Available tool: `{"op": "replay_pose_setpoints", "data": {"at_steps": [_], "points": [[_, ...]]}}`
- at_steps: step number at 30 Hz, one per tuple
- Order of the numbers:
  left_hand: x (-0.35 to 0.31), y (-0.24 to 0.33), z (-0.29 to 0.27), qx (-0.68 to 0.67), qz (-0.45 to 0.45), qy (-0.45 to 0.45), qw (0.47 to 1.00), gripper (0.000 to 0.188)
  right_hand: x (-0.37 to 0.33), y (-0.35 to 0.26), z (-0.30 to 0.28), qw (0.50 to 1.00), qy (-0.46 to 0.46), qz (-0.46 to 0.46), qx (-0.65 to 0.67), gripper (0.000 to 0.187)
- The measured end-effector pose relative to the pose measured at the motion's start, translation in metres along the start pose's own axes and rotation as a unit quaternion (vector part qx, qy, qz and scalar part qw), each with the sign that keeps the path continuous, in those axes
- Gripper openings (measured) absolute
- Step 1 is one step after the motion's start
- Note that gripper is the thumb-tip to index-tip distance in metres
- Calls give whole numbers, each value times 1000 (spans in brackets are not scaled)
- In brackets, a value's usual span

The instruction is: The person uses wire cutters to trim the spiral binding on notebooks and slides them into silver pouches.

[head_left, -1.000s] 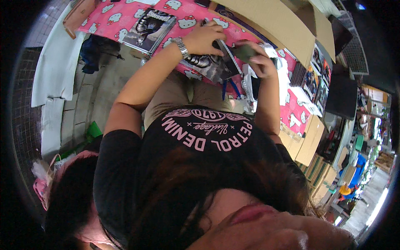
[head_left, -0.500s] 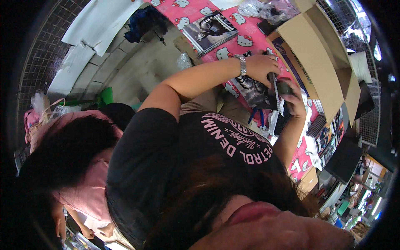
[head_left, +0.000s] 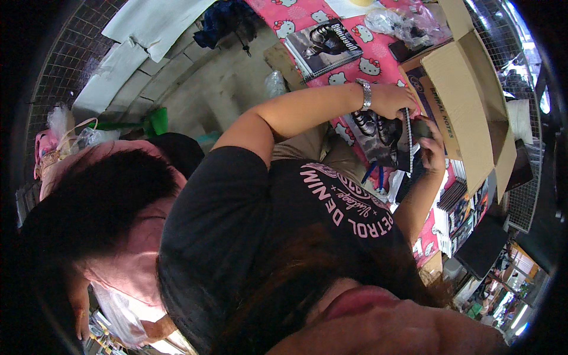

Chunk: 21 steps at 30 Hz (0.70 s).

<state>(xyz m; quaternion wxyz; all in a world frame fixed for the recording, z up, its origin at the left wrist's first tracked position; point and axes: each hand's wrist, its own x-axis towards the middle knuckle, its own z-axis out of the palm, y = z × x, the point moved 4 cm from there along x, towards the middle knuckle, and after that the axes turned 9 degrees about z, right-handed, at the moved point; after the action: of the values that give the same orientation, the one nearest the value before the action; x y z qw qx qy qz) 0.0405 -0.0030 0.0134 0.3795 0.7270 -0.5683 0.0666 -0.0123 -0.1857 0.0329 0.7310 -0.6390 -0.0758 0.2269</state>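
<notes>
In front of me is a spiral notebook (head_left: 384,141) with a dark picture cover, its coil edge turned to the right. My left hand (head_left: 395,100), below a metal wristwatch, is closed at the notebook's far end by the coil. My right hand (head_left: 435,151) is curled beside the coil edge, around a dark, rounded thing (head_left: 421,130) that I cannot identify. Part of the notebook lies behind my left wrist. Another spiral notebook (head_left: 325,48) with a similar cover lies farther off to the left on the pink patterned tablecloth (head_left: 370,66).
An open cardboard box (head_left: 464,89) stands beyond my right hand. Stacked notebooks (head_left: 452,194) sit to the right. Clear plastic wrapping (head_left: 399,26) lies at the far side. A person in a pink top (head_left: 133,242) is close on my left.
The whole view has shifted, so the table and box appear farther right. The notebook's cover shows more fully now. Both hands stay at its coil edge.
</notes>
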Motion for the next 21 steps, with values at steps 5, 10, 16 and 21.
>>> {"op": "replay_pose_setpoints", "data": {"at_steps": [5,10,16,21], "points": [[-1,-13,-12,0,42,18,999,33,14,8,-13,972,87,114,-187,64],[-5,-24,-16,-11,0,38,999,38,22,14,-30,992,43,45,-111,60],[-9,-36,-15,-49,-35,79,995,36,31,12,-23,989,49,47,-130,50],[-14,-38,-19,-110,-144,85,980,33,-25,52,-109,919,334,73,-194,48]]}}
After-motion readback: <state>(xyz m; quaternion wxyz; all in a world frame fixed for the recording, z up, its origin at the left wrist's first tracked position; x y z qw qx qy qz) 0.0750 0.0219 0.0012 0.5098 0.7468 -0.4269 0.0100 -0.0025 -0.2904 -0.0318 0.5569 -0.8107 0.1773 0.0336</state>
